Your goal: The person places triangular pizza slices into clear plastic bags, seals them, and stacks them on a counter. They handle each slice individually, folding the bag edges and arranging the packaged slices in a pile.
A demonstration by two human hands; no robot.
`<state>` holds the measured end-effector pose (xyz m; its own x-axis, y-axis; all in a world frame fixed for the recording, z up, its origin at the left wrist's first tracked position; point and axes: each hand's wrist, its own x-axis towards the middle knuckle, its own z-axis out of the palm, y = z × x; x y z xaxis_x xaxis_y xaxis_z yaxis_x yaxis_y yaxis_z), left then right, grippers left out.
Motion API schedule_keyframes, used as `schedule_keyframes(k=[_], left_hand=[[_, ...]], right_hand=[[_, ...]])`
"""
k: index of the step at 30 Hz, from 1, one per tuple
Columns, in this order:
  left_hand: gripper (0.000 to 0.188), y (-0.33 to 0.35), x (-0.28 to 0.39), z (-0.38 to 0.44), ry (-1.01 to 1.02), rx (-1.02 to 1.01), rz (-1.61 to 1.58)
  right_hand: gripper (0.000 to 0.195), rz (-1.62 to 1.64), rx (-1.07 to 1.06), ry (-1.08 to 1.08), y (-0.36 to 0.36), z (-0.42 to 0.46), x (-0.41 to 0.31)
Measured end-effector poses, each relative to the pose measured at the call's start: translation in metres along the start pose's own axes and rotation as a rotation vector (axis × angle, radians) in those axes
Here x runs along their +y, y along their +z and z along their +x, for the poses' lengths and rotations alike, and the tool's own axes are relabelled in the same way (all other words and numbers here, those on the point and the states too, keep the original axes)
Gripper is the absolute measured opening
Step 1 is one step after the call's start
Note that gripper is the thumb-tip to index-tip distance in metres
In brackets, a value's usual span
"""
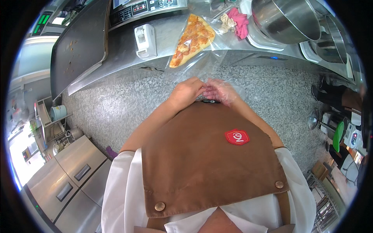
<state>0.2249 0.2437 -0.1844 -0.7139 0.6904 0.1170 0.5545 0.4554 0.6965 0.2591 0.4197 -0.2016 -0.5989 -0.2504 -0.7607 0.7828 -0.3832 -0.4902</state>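
Note:
My left hand (186, 91) is bare, its fingers bent inward against the fingertips of my right hand (220, 89). A loose, clear plastic glove (237, 91) covers my right hand. Both hands meet in front of my brown apron (204, 151); whether the left fingers pinch the glove film is hidden. Beyond them, a pizza slice (193, 39) lies in a clear plastic bag (214, 59) at the front edge of the steel counter (166, 32). The bag's near end hangs past that edge toward my hands.
Left of the slice stands a white tape dispenser (145, 42), with a dark baking tray (80, 49) jutting over the counter edge. Pink and cream crumpled cloths (239, 23) lie beside steel bowls (291, 20). Another person's legs (332, 93) show at right; a steel refrigerator (67, 177) stands lower left.

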Motion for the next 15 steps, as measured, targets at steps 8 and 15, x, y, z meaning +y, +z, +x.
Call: schedule_keyframes(k=[8, 15], left_hand=[[0.009, 0.002, -0.004, 0.004, 0.036, -0.083, 0.035], [0.012, 0.002, -0.011, 0.007, 0.09, -0.139, 0.07]], right_hand=[[0.02, -0.105, 0.077, -0.118, 0.002, 0.009, 0.007], [0.015, -0.116, 0.105, -0.117, 0.004, 0.012, 0.006]])
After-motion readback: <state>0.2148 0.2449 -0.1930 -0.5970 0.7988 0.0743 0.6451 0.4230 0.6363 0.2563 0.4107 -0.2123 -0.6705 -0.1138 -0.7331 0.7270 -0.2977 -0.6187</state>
